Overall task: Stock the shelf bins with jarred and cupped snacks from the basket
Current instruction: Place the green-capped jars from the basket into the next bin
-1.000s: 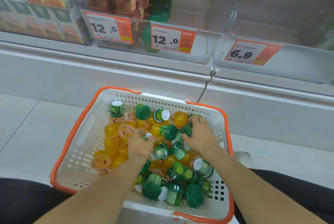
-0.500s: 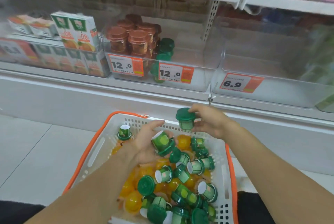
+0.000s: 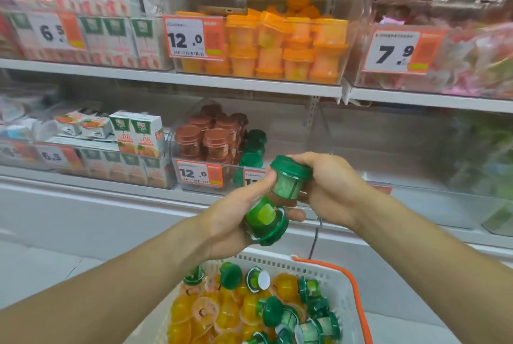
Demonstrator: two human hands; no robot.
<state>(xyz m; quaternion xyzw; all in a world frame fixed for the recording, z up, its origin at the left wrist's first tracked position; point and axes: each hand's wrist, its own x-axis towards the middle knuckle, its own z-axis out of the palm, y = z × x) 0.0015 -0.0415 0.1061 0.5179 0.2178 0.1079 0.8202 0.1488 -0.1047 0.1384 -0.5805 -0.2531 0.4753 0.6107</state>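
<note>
My left hand point(image 3: 236, 218) grips a green-lidded jar point(image 3: 265, 218) tipped lid-down and to the right. Just above it my right hand point(image 3: 330, 191) holds a second green jar point(image 3: 288, 177) upright by its lid and side. Both jars hang in front of the lower shelf's clear bin point(image 3: 219, 174), which holds brown-lidded jars point(image 3: 205, 138) on the left and a few green jars point(image 3: 254, 146) on the right. Below, the white basket with an orange rim point(image 3: 358, 296) holds several green jars point(image 3: 277, 313) and orange jelly cups point(image 3: 205, 310).
The upper shelf carries a bin of orange cups point(image 3: 283, 49) behind a 12.0 tag, juice cartons point(image 3: 138, 132) at left and bagged snacks point(image 3: 458, 60) at right. A clear bin point(image 3: 402, 155) to the right of the jar bin looks bare inside.
Both hands have risen out of the basket, each with a green jar, up to the level of the lower shelf bin. The view has tilted upward, so the upper shelf shows.
</note>
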